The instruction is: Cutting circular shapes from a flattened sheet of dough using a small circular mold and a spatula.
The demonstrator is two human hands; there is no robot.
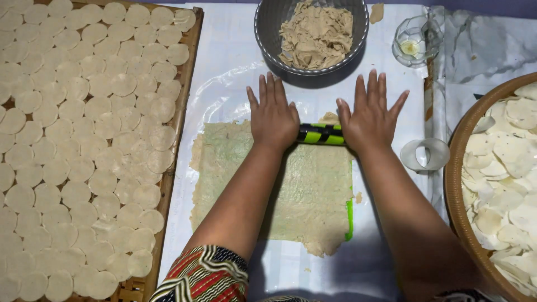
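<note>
Rolling pin, green with black stripes, lying crosswise at the far edge of a thin dough sheet, only its middle showing between the two hands. Left hand flat on the pin's left end, fingers spread and straight, palm down, not curled round it. Right hand likewise flat and open on the right end, fingers fanned, thumb out to the side. Dough sheet rolled out pale and roughly rectangular, ragged at its left and near edges, lying over a green mat that peeks out as a bright strip along the right side. Small lump of dough just beyond the pin, between the hands. All of it on a clear plastic sheet over a white cloth.

Just beyond the hands, a grey bowl holding a torn heap of beige dough. To its right, a small clear glass dish with a little yellowish liquid at the bottom. Near the right forearm, a white ring cutter lying on the plastic. Far left, a flat woven bamboo tray packed with overlapping pale cut rounds. Far right, a round woven basket, partly out of view, heaped with more thin pale discs
</note>
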